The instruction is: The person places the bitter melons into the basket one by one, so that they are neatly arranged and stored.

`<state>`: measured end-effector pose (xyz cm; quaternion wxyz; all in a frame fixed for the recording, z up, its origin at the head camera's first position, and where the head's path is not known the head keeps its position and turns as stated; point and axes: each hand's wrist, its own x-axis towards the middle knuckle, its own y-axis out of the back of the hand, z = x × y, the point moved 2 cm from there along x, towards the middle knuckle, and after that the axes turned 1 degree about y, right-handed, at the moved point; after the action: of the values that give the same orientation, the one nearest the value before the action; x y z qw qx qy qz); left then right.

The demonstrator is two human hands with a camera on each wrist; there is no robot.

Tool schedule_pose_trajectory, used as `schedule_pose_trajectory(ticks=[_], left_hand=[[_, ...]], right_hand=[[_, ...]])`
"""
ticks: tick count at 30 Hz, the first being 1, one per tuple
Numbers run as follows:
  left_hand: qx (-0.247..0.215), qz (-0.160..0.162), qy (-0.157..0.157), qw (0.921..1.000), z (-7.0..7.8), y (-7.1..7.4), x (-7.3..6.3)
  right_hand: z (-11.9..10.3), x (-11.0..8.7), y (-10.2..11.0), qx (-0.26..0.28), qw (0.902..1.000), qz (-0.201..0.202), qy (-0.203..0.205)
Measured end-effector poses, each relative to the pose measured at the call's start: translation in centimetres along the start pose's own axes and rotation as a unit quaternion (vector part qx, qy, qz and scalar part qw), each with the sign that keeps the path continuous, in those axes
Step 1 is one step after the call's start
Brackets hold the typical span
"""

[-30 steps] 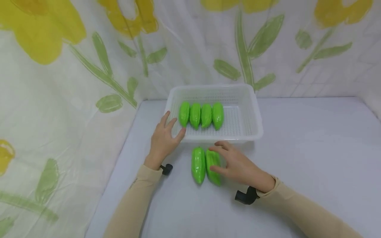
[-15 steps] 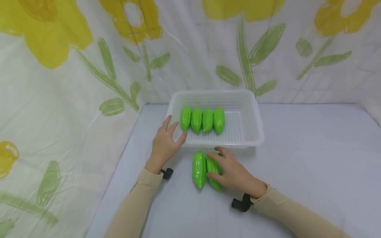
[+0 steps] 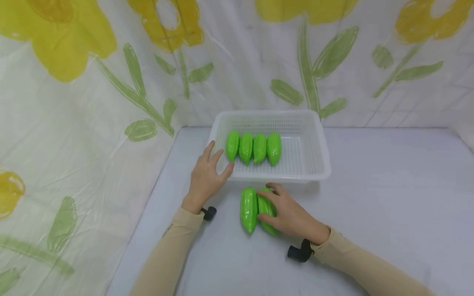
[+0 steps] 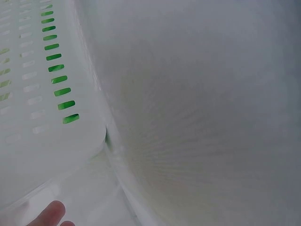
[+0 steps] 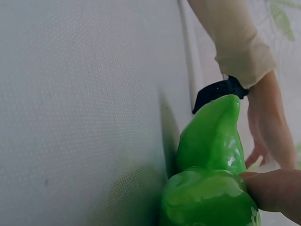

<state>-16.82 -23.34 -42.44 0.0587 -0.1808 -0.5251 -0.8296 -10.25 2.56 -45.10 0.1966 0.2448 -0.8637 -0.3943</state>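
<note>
A light, level hold on the right-hand pepper [image 3: 266, 206]

This glossy green pepper lies on the bench in front of the basket, its narrow end angled towards me. My right grip [image 3: 285, 209] is curled over it, pinching it, I judge: the wrist view shows my thumb [image 5: 277, 188] against its side, though the far fingertips are hidden.

The step seems to be securing this one pepper. The skin looks slick, so I would seat thumb and fingers around its thick middle, press gently, and raise it straight up to avoid dragging the left-hand pepper [image 3: 249, 210], just beside it.

Beyond, in the white slotted basket [image 3: 281, 179], four peppers [image 3: 260, 148] stand side by side, with bare basket floor to their right. My left grip [image 3: 205, 174] is spread at the basket's left front corner; whether it touches, I cannot tell. A light steadying there should suffice, clear of the row.
</note>
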Motion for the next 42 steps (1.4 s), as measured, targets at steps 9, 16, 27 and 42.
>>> schedule_pose_trajectory(ticks=[9, 16, 27, 42], left_hand=[[0.001, -0.003, 0.000, 1.0000, -0.1, -0.2, 0.4], [0.005, 0.001, -0.002, 1.0000, -0.3, -0.1, 0.5], [-0.002, -0.001, 0.001, 1.0000, -0.2, -0.3, 0.5], [-0.002, -0.007, 0.010, 0.9999, -0.1, -0.4, 0.5]], right_hand=[[-0.1, 0.2, 1.0, 0.019, 0.9995, -0.010, -0.021], [-0.4, 0.3, 1.8, 0.016, 0.9998, -0.007, -0.009], [-1.1, 0.0, 2.6, 0.016, 0.9998, -0.004, 0.009], [-2.1, -0.7, 3.6, 0.014, 0.9993, 0.007, 0.034]])
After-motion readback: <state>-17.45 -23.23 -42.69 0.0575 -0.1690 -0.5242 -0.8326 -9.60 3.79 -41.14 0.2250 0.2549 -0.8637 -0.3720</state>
